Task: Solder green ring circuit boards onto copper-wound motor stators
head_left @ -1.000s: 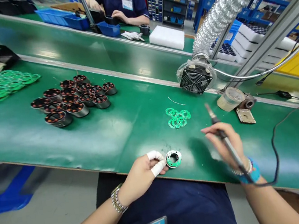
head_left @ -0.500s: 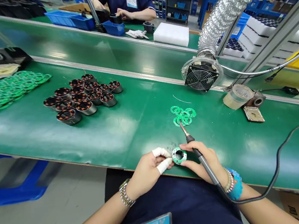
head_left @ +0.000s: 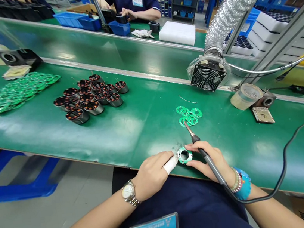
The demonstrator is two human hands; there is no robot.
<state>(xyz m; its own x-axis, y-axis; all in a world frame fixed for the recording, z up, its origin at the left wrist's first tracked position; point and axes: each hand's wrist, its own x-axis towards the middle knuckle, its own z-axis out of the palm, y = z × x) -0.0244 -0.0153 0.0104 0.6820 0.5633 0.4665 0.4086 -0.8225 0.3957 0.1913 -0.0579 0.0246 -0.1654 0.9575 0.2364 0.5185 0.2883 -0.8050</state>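
Ring-shaped part [head_left: 185, 161] sits near your bench edge, its underside and left rim hidden by your fingers. Your left hand [head_left: 155, 174] has curled fingers at its 9 o'clock side; whether they pinch it, you can't tell from here. Your right hand [head_left: 210, 158] is partly closed around the soldering iron [head_left: 210, 164], thumb and forefinger spread at the part's 3 o'clock side. The part's open face points up (it's round, so no long axis); the iron runs 11 to 5 o'clock. The green bench [head_left: 145, 130] holds dark wound rings [head_left: 92, 107] toward 10 o'clock; a fan [head_left: 208, 76] hangs toward 1.
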